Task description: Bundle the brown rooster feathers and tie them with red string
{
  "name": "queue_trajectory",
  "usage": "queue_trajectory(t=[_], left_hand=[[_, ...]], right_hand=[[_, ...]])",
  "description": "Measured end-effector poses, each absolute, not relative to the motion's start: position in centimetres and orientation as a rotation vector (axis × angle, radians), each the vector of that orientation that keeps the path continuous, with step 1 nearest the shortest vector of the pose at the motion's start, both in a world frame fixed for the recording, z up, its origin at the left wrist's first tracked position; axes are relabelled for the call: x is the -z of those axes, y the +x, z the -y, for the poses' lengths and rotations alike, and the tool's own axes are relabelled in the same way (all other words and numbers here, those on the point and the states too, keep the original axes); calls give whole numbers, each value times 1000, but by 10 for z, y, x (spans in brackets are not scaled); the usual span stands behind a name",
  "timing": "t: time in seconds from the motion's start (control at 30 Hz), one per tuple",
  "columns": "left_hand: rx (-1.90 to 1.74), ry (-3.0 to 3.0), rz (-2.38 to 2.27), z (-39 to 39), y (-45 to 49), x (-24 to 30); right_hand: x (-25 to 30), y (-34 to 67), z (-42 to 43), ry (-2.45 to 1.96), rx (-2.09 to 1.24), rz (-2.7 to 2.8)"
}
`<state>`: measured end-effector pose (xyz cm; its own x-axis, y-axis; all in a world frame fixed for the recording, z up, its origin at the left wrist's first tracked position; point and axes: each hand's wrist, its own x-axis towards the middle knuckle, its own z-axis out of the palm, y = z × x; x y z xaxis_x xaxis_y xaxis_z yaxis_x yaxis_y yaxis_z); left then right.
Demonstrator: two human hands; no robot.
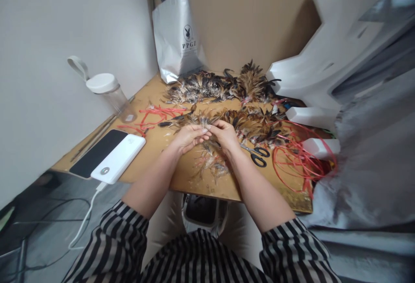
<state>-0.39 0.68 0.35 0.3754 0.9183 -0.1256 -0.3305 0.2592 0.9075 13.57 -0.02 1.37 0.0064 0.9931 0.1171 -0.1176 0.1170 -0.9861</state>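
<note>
My left hand (192,137) and my right hand (224,134) meet over the middle of the table, fingertips pinched together on a small bunch of feathers (204,120). The tips of the bunch fan out upward, away from me. Just behind my hands lies a row of brown and black feathers (249,123). Below them is a looser scatter of pale feathers (212,164) near the table's front edge. A pair of scissors (258,156) with black handles rests beside my right wrist, its blades partly hidden.
Red plastic strips (155,113) lie at left, with a tangled red coil (300,162) at right. A second feather pile (210,86) sits before a silver bag (177,36). A clear bottle (112,94), a dark phone (99,153) and a cabled white power bank (118,158) occupy the left side.
</note>
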Motion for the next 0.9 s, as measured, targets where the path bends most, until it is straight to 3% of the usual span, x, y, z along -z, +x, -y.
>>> queue_trajectory(t=[0.37,0.63,0.77,0.9], left_hand=[[-1049,1057,-820,-5,-2,-7],[-1179,986,-789,-10,-7,-8],[-1207,971,-816,-9,-7,-7],[-1274,897,-830,-7,-8,-7]], right_hand=[[-14,146,-4,-1077,-1191,1294],[-21,180,-4,-1260,-911,2118],[-30,169,9,-1349,-855,2270],[-35,150,21,-1693,-487,2376]])
